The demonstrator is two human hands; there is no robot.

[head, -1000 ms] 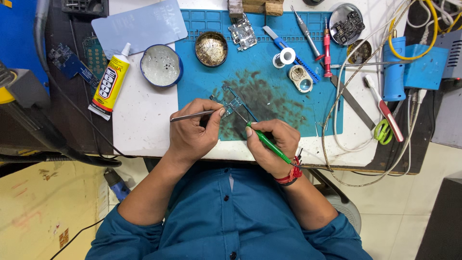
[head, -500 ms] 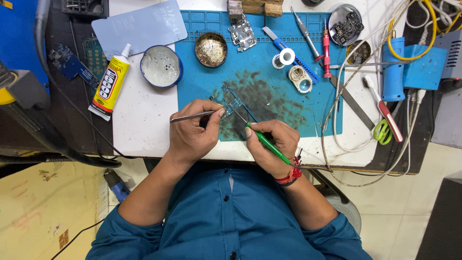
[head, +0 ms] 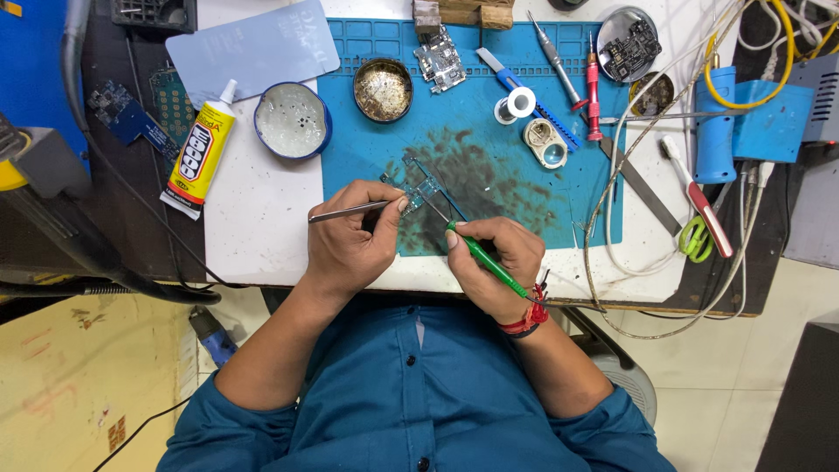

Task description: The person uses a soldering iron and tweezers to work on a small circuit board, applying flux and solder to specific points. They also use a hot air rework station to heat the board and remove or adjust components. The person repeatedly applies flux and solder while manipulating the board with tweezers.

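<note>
Tweezers of thin grey metal (head: pixel 350 211) lie pinched in the left hand (head: pixel 350 249), whose fingers are curled shut around them, thumb and forefinger pressing near the tips. Those tips touch a small pale blue circuit part (head: pixel 419 186), which rests on the stained blue rubber work mat (head: pixel 489 166) near the mat's front edge, just beyond both hands. The right hand (head: pixel 494 262) is closed in a pen grip on a green-handled soldering iron (head: pixel 485 259); its fine metal tip reaches up and left to the same small part. A red thread band (head: pixel 524 319) circles the right wrist.

Farther back on the mat stand a round tin of brass-coloured cleaning wool (head: pixel 383 89), a small bare circuit board (head: pixel 440 59), a spool of solder wire (head: pixel 514 105) and a red-handled screwdriver (head: pixel 594 87). Left of the mat, on the white tabletop (head: pixel 253 218), sit a round blue-rimmed tin (head: pixel 293 121) and a yellow glue tube with a white nozzle (head: pixel 201 156). Off to the right lie green-handled scissors (head: pixel 695 238), well apart from the hands
</note>
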